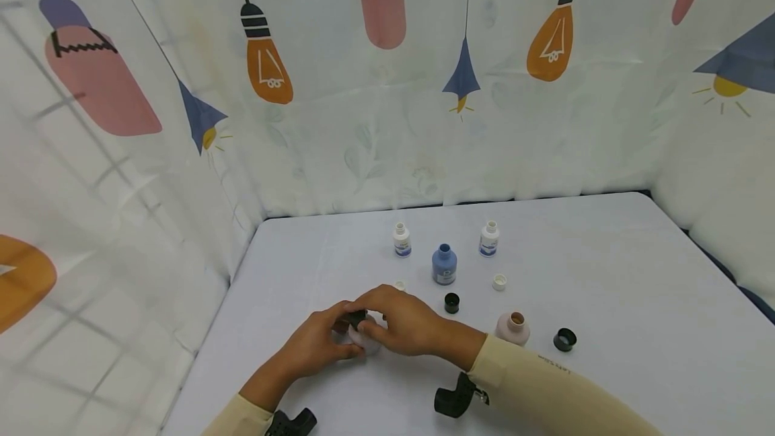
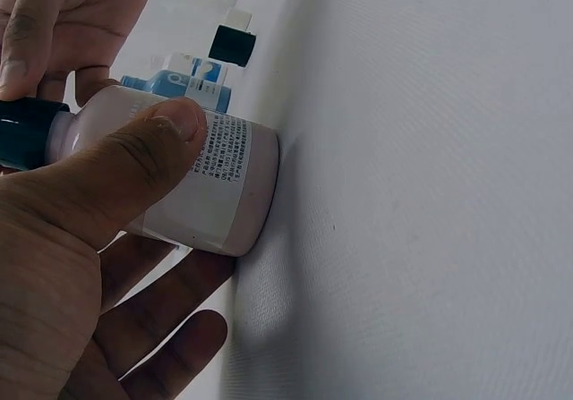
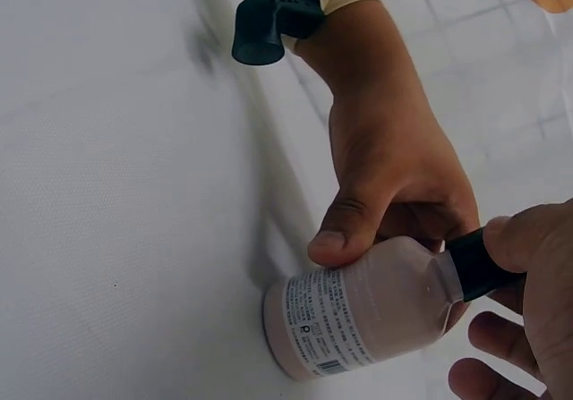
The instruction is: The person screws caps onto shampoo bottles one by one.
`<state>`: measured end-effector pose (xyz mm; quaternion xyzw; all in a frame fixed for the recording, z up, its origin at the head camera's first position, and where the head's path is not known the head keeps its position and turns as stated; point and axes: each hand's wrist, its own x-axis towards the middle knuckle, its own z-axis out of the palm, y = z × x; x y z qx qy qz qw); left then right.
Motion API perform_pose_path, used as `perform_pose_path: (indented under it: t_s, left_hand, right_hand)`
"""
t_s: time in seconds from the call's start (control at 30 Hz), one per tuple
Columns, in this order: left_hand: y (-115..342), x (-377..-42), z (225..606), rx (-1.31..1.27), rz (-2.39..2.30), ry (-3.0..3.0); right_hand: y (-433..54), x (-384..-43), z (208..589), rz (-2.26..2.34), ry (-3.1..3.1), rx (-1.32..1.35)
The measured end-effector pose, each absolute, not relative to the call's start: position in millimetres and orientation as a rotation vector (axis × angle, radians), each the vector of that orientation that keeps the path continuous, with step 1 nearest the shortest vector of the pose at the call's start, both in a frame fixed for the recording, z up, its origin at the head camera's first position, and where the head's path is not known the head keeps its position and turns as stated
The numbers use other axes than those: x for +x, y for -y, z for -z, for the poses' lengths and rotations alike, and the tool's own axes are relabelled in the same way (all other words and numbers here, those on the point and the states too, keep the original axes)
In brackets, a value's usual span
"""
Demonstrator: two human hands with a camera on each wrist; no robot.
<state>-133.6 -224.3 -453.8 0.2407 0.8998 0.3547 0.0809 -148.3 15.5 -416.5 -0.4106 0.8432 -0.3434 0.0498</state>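
Observation:
A pale pink bottle (image 3: 403, 284) with a printed label stands on the table, mostly covered by the hands in the head view. My left hand (image 1: 315, 345) grips its body, thumb on one side and fingers round the other. On the bottle's neck sits a black cap (image 3: 476, 264), which my right hand (image 1: 402, 321) pinches from above between thumb and fingers. Whether the cap is threaded on or loose I cannot tell. Behind my right hand, a white cap (image 1: 400, 285) shows only in part.
Right of the hands stand an uncapped pink bottle (image 1: 512, 332) and a black cap (image 1: 565, 340). Farther back are an uncapped blue bottle (image 1: 445, 268), another black cap (image 1: 451, 303), a white cap (image 1: 499, 282) and two uncapped white bottles, left (image 1: 402, 242) and right (image 1: 488, 241). Printed curtains surround the table.

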Motion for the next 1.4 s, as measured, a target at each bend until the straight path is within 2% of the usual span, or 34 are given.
perform_pose_path:
  t_s: [0.4, 0.83, 1.4]
  left_hand:
    - [223.3, -133.1, 452.1, 0.717, -1.073, -2.690]
    - [223.8, -132.5, 452.8, 0.692, -1.069, -2.702]
    - [226.1, -138.4, 454.2, 0.692, -1.176, -2.613]
  right_hand:
    - [-9.5, -151.4, 420.9, 1.206, -2.583, -1.002]
    - [-20.0, -157.9, 420.3, 1.283, -2.363, -1.166]
    - [-17.2, -160.0, 421.5, 1.284, -2.450, -0.982]
